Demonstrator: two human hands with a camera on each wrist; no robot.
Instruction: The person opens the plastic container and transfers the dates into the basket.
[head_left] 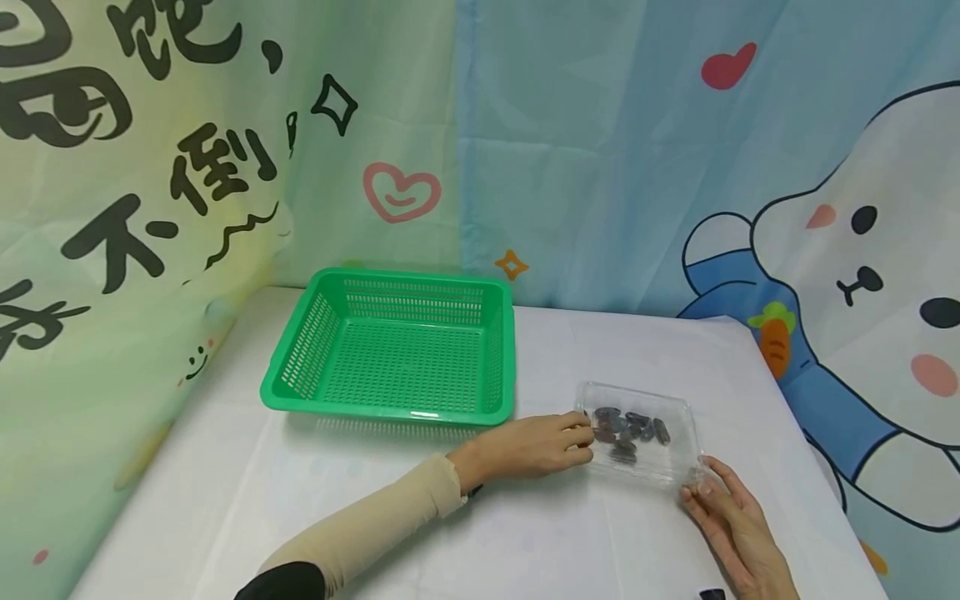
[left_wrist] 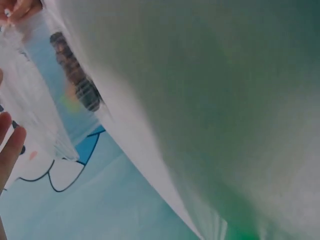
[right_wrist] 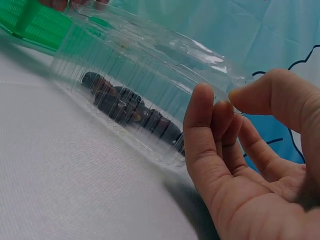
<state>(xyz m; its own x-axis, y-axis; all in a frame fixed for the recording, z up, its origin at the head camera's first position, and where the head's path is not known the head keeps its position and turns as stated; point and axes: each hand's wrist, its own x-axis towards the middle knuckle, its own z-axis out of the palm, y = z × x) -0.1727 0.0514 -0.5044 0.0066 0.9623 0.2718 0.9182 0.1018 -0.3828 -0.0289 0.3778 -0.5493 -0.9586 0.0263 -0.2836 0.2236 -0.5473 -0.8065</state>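
A clear plastic box (head_left: pixel 678 421) sits on the white cloth at the right of the table. Inside it lie several dark, oblong pieces (head_left: pixel 626 429), bunched toward its left half; their kind is not plain. My right hand (head_left: pixel 735 525) pinches the near right corner between thumb and fingers. In the right wrist view the transparent lid edge (right_wrist: pixel 165 37) runs up to those fingertips. At the opposite end, my left hand (head_left: pixel 532 446) has curled fingers at the box's left rim. The left wrist view catches only a few of its fingers (left_wrist: pixel 10 150) at the frame's edge.
A green perforated basket (head_left: pixel 390 419) stands behind and left of the box, with bare mesh showing inside. White cloth (head_left: pixel 525 542) covers the table. A printed curtain (head_left: pixel 585 167) hangs along the back and sides.
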